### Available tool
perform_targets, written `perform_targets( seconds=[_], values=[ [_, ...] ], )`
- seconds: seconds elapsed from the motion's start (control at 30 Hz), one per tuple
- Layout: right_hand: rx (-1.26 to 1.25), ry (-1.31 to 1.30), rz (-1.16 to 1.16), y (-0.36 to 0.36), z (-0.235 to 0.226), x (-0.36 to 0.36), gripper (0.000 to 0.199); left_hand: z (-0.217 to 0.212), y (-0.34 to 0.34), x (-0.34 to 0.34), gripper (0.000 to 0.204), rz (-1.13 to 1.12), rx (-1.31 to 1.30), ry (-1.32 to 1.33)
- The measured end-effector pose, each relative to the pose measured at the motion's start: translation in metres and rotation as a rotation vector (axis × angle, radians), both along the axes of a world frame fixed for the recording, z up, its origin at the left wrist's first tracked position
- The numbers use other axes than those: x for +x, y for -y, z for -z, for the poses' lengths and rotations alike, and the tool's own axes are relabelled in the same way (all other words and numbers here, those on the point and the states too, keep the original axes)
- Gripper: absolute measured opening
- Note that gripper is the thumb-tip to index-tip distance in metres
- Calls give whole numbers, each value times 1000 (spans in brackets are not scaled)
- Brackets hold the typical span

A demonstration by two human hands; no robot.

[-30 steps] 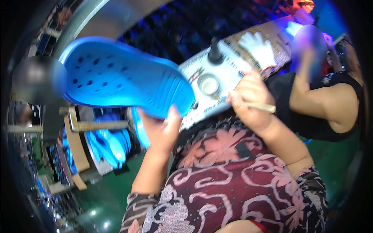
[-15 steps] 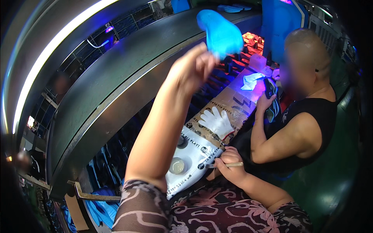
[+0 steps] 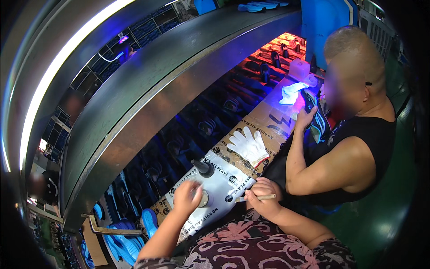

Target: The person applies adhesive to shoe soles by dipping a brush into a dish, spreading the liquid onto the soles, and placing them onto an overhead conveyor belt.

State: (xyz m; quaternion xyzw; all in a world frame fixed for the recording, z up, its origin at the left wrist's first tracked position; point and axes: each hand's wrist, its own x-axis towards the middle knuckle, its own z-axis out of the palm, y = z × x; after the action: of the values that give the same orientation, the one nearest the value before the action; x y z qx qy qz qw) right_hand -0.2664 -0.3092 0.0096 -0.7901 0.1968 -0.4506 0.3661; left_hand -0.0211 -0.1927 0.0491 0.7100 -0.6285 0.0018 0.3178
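Blue-lit workshop bench, its long narrow top (image 3: 268, 123) wrapped in brown tape with black lettering. Left hand (image 3: 186, 197) rests, fingers curled, on a small round metal tin (image 3: 204, 198) beside a black cone-shaped bottle (image 3: 204, 168). Right hand (image 3: 264, 199) pinches a thin wooden brush (image 3: 257, 197). White cotton glove (image 3: 248, 145) lies beyond.

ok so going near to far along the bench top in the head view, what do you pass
left hand on a small round container → black cone-topped bottle → white knit work glove lying flat → crumpled white cloth → white square block
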Motion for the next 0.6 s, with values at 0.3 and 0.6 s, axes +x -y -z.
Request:
perform_targets(
  seconds=[0.3,0.6],
  values=[
    [30,15,-125,-32,-3,51,30,115,-329,50,61,-1138,488,-22],
    [194,-38,-170,-68,8,77,24,160,-327,68,35,-1118,-277,-1448]
  ],
)
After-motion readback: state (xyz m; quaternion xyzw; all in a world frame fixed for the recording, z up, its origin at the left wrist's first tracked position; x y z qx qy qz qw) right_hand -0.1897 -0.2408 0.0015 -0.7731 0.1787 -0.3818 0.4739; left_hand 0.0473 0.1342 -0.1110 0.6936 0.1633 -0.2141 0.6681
